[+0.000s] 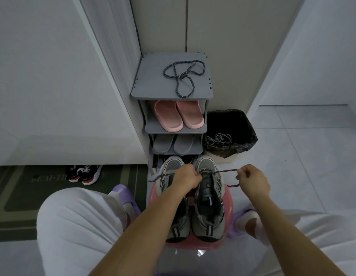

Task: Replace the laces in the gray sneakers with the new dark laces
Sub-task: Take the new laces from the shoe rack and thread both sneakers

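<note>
While both arms reach forward from the bottom edge, the widest open room lies to the right of the right hand (252, 181), where pale floor tiles (312, 156) run bare to the frame edge. To the left of the left hand (186, 179), a white cabinet front hangs over a green doormat (24, 192), leaving only a low gap in which black and red trainers (83, 174) are half hidden.

Straight beyond the hands, a gray shoe rack (171, 80) fills the corner, and a second dark lace (183, 76) lies looped on its top shelf. Pink slippers (178, 115) and gray slippers (174, 144) sit on the shelves below it; the lowest level is too dark to make out. Just right of the rack, beyond the right hand, a black-lined bin (231, 132) holds a tangle of pale cord.

Under the hands, a pink stool (225, 198) carries the gray sneakers (208, 198) side by side, toes pointing away; its rim shows only past the shoes, close between the person's knees.

The left hand is clenched at the front eyelets of the right-side sneaker, pinching the dark lace (225, 171), and its forearm covers much of the left-side shoe. The right hand pinches the same lace, drawn taut between the two hands. Its loose tip curls below the right fingers.
</note>
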The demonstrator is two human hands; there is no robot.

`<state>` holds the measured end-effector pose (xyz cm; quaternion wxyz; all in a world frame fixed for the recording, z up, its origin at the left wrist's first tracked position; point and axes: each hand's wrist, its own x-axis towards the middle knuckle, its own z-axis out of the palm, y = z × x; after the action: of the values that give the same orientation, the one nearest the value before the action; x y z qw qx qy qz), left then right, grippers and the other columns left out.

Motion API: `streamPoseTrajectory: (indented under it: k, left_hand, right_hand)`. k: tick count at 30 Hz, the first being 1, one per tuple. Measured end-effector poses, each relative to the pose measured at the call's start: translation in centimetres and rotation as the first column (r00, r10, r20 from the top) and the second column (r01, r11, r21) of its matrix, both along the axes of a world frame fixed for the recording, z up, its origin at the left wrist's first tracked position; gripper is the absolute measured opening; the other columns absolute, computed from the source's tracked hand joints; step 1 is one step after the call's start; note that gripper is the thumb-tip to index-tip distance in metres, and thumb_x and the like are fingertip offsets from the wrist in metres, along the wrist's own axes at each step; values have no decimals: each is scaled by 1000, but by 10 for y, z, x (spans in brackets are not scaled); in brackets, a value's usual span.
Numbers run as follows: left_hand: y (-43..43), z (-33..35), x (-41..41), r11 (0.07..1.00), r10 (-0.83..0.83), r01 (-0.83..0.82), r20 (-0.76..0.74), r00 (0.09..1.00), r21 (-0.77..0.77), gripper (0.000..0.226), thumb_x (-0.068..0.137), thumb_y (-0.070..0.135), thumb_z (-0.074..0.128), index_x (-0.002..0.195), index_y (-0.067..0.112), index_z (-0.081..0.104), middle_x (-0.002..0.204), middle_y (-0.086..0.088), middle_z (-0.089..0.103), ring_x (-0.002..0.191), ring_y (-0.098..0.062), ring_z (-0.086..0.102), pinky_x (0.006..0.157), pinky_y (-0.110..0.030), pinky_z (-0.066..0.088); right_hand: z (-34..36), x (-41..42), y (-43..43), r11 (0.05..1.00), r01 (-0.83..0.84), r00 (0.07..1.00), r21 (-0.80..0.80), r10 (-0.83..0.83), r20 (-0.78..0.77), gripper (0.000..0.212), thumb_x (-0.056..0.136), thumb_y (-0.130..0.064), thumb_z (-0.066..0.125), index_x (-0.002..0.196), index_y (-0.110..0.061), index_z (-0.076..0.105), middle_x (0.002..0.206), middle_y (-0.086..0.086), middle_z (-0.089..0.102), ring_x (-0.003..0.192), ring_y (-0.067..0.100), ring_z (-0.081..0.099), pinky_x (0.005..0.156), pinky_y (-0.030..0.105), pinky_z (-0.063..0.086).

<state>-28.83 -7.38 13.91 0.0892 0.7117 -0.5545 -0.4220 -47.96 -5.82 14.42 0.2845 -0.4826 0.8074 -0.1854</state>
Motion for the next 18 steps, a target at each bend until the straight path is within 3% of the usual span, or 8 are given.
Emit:
streamPoseTrajectory:
  k: [2, 4, 6, 8, 10, 12, 15, 18]
  left_hand:
    - [1, 1, -1, 1000, 3, -3, 3, 1000, -5, 28, 86, 18, 60, 65, 19, 41, 64, 3, 49, 73, -18, 53, 65, -28, 41]
    - [1, 3, -1, 1000, -1, 1, 16, 1000, -1, 29, 87, 17, 59, 64, 18, 41, 63, 2, 48, 70, -18, 52, 65, -29, 42]
    - [0, 6, -2, 1000, -30, 29, 32, 999, 5, 34, 87, 17, 58, 59, 16, 40, 59, 0, 47, 67, -20, 51, 67, -31, 46]
    - [0, 8, -4, 999, -47, 47, 49, 998, 4, 36, 89, 18, 58, 58, 16, 40, 61, -2, 48, 68, -21, 52, 68, -31, 47]
    - [1, 8, -4, 999, -48, 48, 59, 997, -5, 34, 91, 20, 57, 61, 17, 40, 63, -1, 48, 71, -21, 53, 69, -30, 46]
    - [1, 8, -4, 999, -42, 43, 66, 997, -18, 30, 92, 19, 56, 65, 16, 41, 63, 0, 47, 73, -21, 52, 68, -29, 44]
    - [1, 7, -5, 998, -48, 50, 70, 996, -29, 19, 92, 19, 55, 76, 12, 47, 70, -3, 51, 76, -22, 55, 70, -33, 47]
    - [-1, 8, -6, 999, -47, 48, 73, 996, -22, 14, 91, 19, 55, 82, 10, 48, 70, -1, 50, 78, -22, 56, 70, -32, 46]
  right_hand:
    - [1, 0, 4, 999, 45, 991, -26, -41, 128, 15, 94, -23, 48, 84, -20, 59, 75, -5, 68, 74, 23, 64, 74, 35, 50]
    - [2, 5, 5, 999, -25, 973, 20, 19, 231, 16, 93, -17, 51, 101, -12, 64, 69, -5, 67, 76, 26, 66, 67, 30, 48]
    - [1, 14, 5, 985, -137, 943, 106, 97, 317, 31, 91, -20, 57, 118, -7, 60, 75, 4, 70, 81, 26, 67, 77, 33, 51]
    - [-1, 25, 2, 973, -188, 936, 136, 135, 325, 39, 89, -31, 60, 119, -7, 60, 87, 10, 70, 87, 26, 67, 86, 35, 51]
    - [-3, 34, -2, 965, -228, 953, 130, 194, 232, 22, 89, -35, 59, 95, -16, 67, 82, 5, 68, 85, 25, 64, 84, 36, 51]
    - [-2, 38, -7, 951, -269, 963, 155, 261, 72, 25, 91, -35, 55, 68, -26, 55, 69, -4, 58, 80, 22, 59, 83, 37, 48]
    - [0, 31, -6, 956, -236, 964, 173, 253, -83, 27, 95, -35, 47, 71, -24, 49, 73, -5, 56, 80, 21, 53, 87, 36, 40]
    - [-2, 20, 1, 969, -176, 975, 175, 196, -104, 24, 96, -38, 45, 80, -21, 54, 79, -2, 61, 82, 22, 54, 84, 34, 33]
